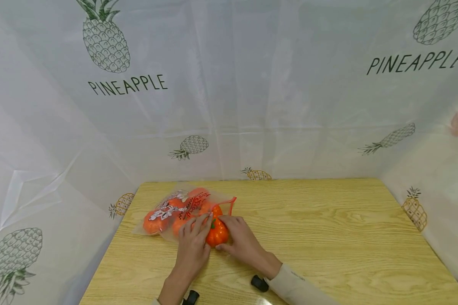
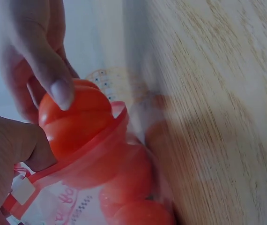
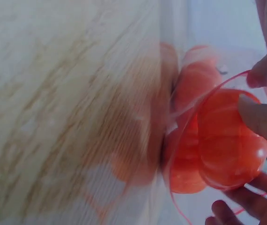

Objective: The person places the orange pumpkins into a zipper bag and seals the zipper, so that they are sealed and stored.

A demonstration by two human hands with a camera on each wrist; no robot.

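Observation:
A glossy, ribbed orange pumpkin (image 1: 218, 235) with a green stem sits at the mouth of a clear zip bag (image 1: 167, 208) with a red edge. My right hand (image 1: 243, 242) grips this pumpkin, thumb on one side and fingers on the other. On the bag's far side from it, my left hand (image 1: 192, 245) pinches the red rim; in the left wrist view the rim (image 2: 89, 147) curves around the pumpkin (image 2: 77, 117). Several more pumpkins (image 3: 196, 82) lie inside the bag. Part of the left hand's grip is hidden in the head view.
Under the bag is a wood-grain table (image 1: 320, 237). A white curtain (image 1: 290, 106) printed with pineapples hangs behind it and at both sides. The bag lies toward the table's left half. A white slider (image 2: 22, 190) shows on the rim.

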